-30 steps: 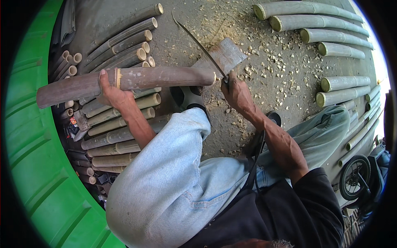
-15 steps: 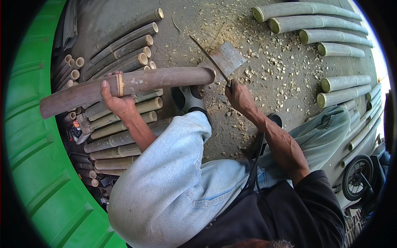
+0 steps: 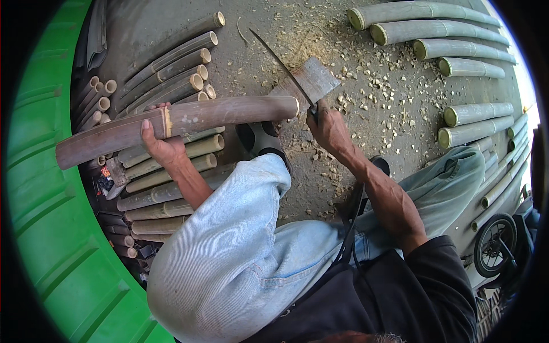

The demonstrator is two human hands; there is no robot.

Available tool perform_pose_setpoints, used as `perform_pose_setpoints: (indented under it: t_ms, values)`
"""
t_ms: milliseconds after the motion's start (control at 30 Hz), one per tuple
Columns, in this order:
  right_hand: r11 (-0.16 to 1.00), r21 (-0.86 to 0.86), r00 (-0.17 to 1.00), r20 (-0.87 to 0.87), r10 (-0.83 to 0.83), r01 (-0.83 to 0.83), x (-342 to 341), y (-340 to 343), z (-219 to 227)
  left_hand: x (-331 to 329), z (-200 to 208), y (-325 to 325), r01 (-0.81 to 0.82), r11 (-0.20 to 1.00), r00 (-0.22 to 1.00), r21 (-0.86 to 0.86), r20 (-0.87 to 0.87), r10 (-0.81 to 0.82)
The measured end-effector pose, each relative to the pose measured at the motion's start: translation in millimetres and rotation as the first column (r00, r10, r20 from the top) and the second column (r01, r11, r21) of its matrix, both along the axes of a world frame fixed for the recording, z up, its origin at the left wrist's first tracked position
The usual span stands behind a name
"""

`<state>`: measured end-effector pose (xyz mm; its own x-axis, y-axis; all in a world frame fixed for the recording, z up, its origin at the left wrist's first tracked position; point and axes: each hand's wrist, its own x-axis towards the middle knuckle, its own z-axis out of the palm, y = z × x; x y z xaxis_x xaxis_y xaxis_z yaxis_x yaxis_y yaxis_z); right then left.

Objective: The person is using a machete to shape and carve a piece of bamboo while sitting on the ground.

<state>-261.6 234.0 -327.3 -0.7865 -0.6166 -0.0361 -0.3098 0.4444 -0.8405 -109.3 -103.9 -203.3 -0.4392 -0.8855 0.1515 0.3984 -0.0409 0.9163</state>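
Note:
A thick brown bamboo pole (image 3: 229,112) with a pale ring at its joint lies across my left hand (image 3: 163,143), which grips it from below near that joint. Its cut right end sits just left of my right hand (image 3: 330,130). In that right hand is the dark handle of a long-bladed machete (image 3: 278,60); the blade slants up and to the left, apart from the bamboo. Below the blade, a flat wooden board (image 3: 321,79) rests on the ground among pale chips.
Stacked bamboo pieces (image 3: 171,177) lie on the left beside a green ribbed panel (image 3: 43,188). More cut bamboo (image 3: 440,31) lies at the upper right, and a small wheel (image 3: 495,244) stands at the lower right. Wood chips (image 3: 366,94) are scattered over the ground.
The bamboo's right end has turned slightly so its hollow opening shows less. My right hand has risen a little, and the machete tip has swung up and left.

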Motion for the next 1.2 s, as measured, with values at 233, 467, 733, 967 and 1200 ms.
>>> perform_pose_setpoints:
  t_ms: [233,467,733,967,1200]
  values:
    - [0.992,0.127,0.999,0.046,0.015,-0.021,13,-5,-6,-8,7,5,0.042,0.999,0.999,-0.031,-0.023,-0.043]
    - [0.999,0.006,0.998,0.056,-0.038,0.038,11,2,4,-31,24,13,0.138,0.986,0.99,-0.092,0.026,-0.137]
    - [0.984,0.177,0.987,0.16,0.001,-0.029,20,9,-29,-50,31,12,0.161,0.984,0.987,-0.075,0.028,-0.159]
    - [0.972,0.196,0.984,0.096,-0.152,0.131,8,13,-50,-92,-53,83,0.129,0.991,0.961,0.045,0.242,-0.136]
    - [0.968,0.204,0.981,0.094,-0.171,0.149,-3,23,-79,-113,-55,105,0.172,0.937,0.926,0.304,0.275,-0.26]
